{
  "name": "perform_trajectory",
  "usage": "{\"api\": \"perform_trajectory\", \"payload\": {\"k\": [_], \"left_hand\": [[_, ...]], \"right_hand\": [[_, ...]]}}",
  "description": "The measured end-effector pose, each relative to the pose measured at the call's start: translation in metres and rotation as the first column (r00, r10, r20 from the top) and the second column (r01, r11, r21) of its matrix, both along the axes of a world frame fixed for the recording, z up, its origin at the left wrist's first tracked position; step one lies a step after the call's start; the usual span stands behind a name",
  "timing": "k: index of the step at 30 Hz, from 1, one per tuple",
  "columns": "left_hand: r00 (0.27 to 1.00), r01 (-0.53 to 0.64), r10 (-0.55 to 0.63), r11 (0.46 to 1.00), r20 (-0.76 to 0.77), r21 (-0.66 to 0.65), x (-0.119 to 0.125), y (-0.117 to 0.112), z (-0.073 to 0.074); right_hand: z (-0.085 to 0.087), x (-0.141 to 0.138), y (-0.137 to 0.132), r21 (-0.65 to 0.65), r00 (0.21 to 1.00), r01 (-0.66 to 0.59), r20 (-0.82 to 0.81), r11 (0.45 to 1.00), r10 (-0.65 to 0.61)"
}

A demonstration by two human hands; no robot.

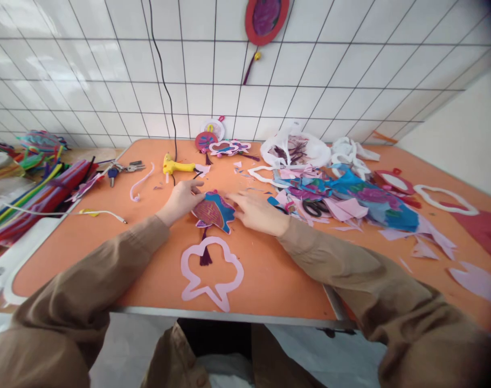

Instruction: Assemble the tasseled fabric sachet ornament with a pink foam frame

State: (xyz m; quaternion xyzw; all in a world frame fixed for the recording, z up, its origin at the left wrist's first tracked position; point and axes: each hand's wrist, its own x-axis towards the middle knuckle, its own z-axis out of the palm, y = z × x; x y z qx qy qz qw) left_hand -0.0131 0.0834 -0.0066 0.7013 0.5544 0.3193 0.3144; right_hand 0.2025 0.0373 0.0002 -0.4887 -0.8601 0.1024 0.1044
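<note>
On the orange table, a small flat fabric ornament in blue and reddish-brown lies between my hands. It has a pale edge and a dark purple tassel hanging toward me. My left hand is closed at its left edge, the fingers curled. At its right edge my right hand grips with bent fingers; the thumb is partly hidden. Just below the ornament lies a pale pink cloud-shaped paper frame, and the tassel's end falls within its opening.
A yellow hot glue gun with a black cord lies beyond my left hand. Keys and a white cable are at left, near colourful pipe cleaners. Fabric and paper scraps, with scissors, cover the right. Finished ornaments lie behind.
</note>
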Motion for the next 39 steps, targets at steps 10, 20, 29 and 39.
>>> {"api": "perform_trajectory", "payload": {"k": [10, 20, 29, 39], "left_hand": [[0.904, 0.096, 0.016, 0.966, 0.428, -0.239, 0.0, -0.018, 0.021], [0.662, -0.197, 0.143, 0.98, 0.736, -0.012, -0.018, -0.012, 0.044], [0.638, -0.221, 0.035, 0.965, 0.77, 0.139, -0.019, -0.013, 0.051], [0.746, 0.015, -0.003, 1.0, 0.666, -0.012, -0.007, -0.033, 0.046]], "right_hand": [[0.009, -0.007, -0.003, -0.004, 0.991, 0.07, -0.112, 0.998, -0.07], [0.018, -0.011, -0.017, -0.178, 0.954, 0.039, -0.286, 0.983, -0.089], [0.005, -0.029, -0.051, -0.036, 0.957, -0.289, 0.008, 0.957, 0.29], [0.012, -0.031, -0.058, -0.019, 0.942, -0.332, 0.032, 0.943, 0.333]]}}
